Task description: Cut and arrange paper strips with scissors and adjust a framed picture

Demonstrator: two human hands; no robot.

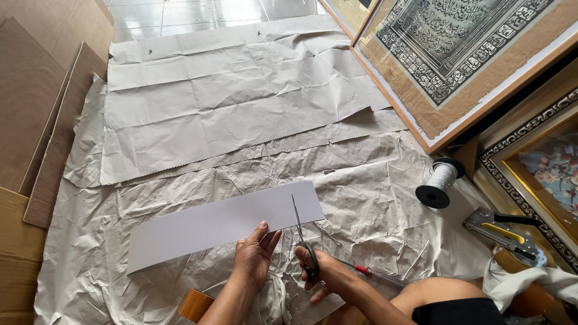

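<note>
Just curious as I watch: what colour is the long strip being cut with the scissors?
The strip is plain white, unpatterned, seen in the head view.

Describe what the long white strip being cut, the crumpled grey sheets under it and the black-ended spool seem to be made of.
Long white strip: probably thin card or stiff paper, matt, since it stays flat and uncreased while scissors cut it. Crumpled grey sheets: likely paper, matt, with sharp creases and a jagged edge. Black-ended spool: seemingly black plastic ends, wound with shiny silvery wire or cord; which cannot be told.
</note>
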